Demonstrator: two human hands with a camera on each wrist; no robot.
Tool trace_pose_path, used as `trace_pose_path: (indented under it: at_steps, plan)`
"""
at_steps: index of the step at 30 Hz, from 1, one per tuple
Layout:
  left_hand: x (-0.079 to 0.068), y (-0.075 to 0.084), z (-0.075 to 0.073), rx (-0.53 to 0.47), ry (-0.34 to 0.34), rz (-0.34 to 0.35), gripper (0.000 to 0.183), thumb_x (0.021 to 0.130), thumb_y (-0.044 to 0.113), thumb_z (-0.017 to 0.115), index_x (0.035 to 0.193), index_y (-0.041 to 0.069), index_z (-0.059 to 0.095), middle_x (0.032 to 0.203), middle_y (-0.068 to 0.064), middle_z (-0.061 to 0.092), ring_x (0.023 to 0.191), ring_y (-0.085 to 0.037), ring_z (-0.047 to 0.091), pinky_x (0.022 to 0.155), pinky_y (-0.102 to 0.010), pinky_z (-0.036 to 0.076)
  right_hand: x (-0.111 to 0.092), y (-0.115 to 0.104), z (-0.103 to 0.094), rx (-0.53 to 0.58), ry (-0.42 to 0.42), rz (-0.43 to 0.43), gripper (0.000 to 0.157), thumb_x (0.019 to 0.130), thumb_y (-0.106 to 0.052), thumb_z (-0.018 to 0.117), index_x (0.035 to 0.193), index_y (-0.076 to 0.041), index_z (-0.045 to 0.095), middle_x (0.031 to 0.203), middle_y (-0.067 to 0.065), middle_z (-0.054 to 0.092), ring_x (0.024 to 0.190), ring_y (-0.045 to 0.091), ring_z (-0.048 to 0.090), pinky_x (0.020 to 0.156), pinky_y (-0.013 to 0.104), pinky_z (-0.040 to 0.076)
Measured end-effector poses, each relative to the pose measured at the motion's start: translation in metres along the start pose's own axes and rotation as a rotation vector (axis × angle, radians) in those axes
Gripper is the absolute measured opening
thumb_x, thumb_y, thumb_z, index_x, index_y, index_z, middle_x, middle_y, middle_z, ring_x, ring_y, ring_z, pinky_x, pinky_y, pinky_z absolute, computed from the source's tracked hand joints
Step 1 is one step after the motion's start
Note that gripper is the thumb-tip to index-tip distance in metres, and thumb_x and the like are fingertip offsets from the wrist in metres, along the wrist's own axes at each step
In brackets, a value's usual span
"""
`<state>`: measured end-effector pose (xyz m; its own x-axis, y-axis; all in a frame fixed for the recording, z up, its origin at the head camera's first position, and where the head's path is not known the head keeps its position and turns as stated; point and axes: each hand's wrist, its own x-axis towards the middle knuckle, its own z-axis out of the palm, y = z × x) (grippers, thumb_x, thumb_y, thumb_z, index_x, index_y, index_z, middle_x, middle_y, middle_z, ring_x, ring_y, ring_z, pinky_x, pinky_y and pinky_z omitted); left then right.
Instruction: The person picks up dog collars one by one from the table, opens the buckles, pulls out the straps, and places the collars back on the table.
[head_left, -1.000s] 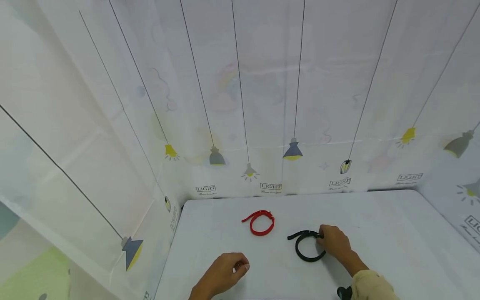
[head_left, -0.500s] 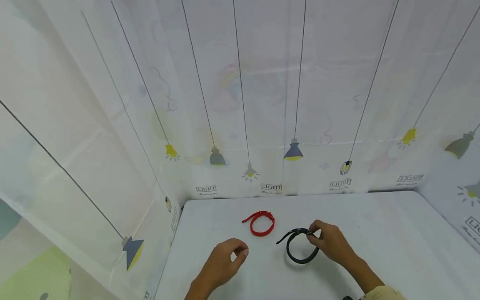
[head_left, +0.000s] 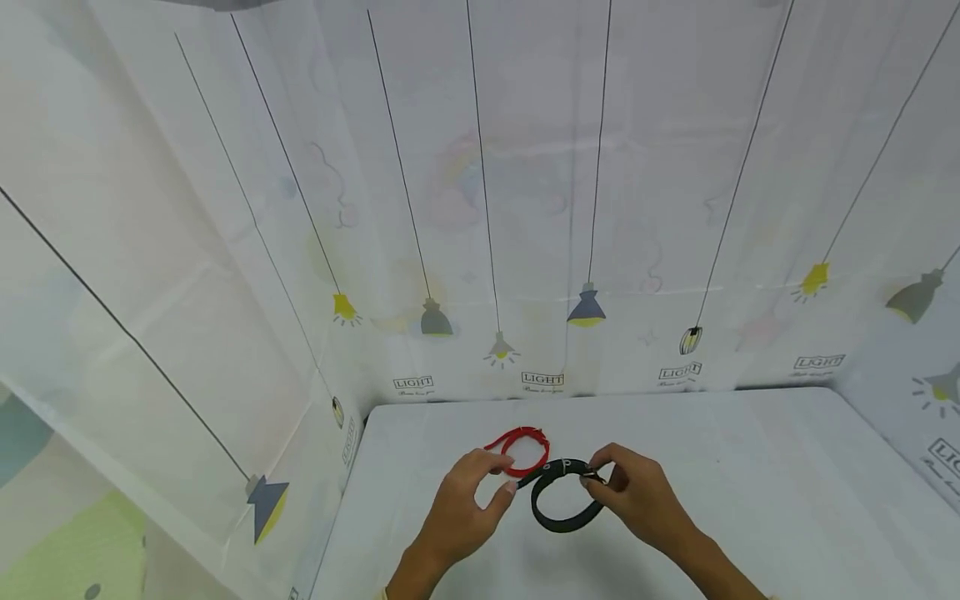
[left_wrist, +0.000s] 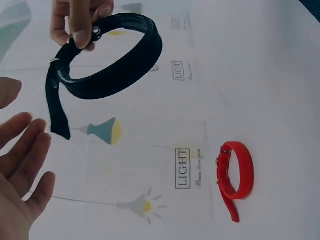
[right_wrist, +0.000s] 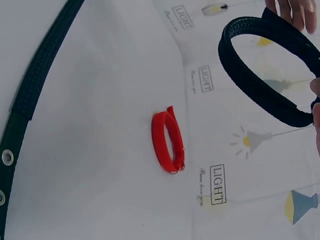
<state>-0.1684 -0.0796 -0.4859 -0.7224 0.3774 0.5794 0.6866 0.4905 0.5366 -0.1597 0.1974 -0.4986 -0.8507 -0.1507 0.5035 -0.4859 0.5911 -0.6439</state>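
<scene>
A black buckled collar (head_left: pixel 564 525), looped into a ring with its tail end sticking out to the left, is lifted above the white table. My right hand (head_left: pixel 641 496) pinches it near the buckle between thumb and fingers, also plain in the left wrist view, where the collar (left_wrist: pixel 115 80) hangs from that hand (left_wrist: pixel 80 22). My left hand (head_left: pixel 465 508) reaches to the tail end; in the left wrist view its spread fingers (left_wrist: pixel 37 142) stand just beside the tip without gripping it. Behind, a red collar (head_left: pixel 547 452) of the same looped form lies on the table.
The white table (head_left: pixel 750 467) has its far edge against a pale curtain wall (head_left: pixel 675 208) printed with hanging lamps. Another printed wall (head_left: pixel 187 333) rises along the left side. In the right wrist view, a dark strap with eyelets (right_wrist: pixel 42 62) crosses the left edge.
My right hand has raised the black collar off the table and carried it left. My left hand has moved up and right to the tail, its fingers opening out. The red collar stays put.
</scene>
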Motion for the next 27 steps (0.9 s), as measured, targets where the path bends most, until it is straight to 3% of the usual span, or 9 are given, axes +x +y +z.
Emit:
trace_pose_path:
  at_steps: [5, 10, 22, 27]
  plan:
    - [0.006, 0.006, 0.007, -0.044, -0.034, 0.001, 0.032, 0.096, 0.035, 0.068, 0.125, 0.023, 0.064, 0.116, 0.011, 0.067, 0.107, -0.006, 0.061, 0.092, -0.033, 0.055, -0.004, -0.024, 0.003, 0.052, 0.017, -0.05, 0.035, 0.075, -0.002, 0.085, 0.095, -0.021, 0.064, 0.062, -0.017, 0.052, 0.049, -0.004, 0.045, 0.045, 0.021, 0.044]
    - [0.01, 0.008, 0.013, -0.103, -0.067, 0.036, 0.031, 0.094, 0.04, 0.069, 0.121, 0.025, 0.066, 0.109, 0.015, 0.068, 0.102, -0.003, 0.062, 0.089, -0.029, 0.054, -0.009, -0.038, 0.01, 0.076, 0.033, -0.034, 0.036, 0.075, -0.002, 0.085, 0.096, -0.022, 0.063, 0.063, -0.017, 0.051, 0.05, -0.003, 0.046, 0.045, 0.021, 0.044]
    - [0.005, 0.005, 0.015, -0.177, -0.171, 0.055, 0.024, 0.098, 0.033, 0.066, 0.114, 0.016, 0.072, 0.103, 0.008, 0.072, 0.093, -0.002, 0.063, 0.081, -0.02, 0.055, -0.026, -0.04, 0.027, 0.178, 0.033, 0.064, 0.032, 0.076, -0.011, 0.087, 0.095, -0.022, 0.063, 0.062, -0.016, 0.055, 0.049, -0.003, 0.046, 0.044, 0.022, 0.044]
    - [0.002, 0.004, 0.014, -0.211, -0.21, 0.036, 0.025, 0.098, 0.033, 0.066, 0.115, 0.016, 0.071, 0.103, 0.007, 0.072, 0.094, -0.002, 0.063, 0.081, -0.02, 0.055, -0.029, -0.038, 0.029, 0.25, 0.005, 0.06, 0.03, 0.079, -0.015, 0.085, 0.1, -0.021, 0.064, 0.076, -0.01, 0.064, 0.05, -0.002, 0.048, 0.044, 0.021, 0.044]
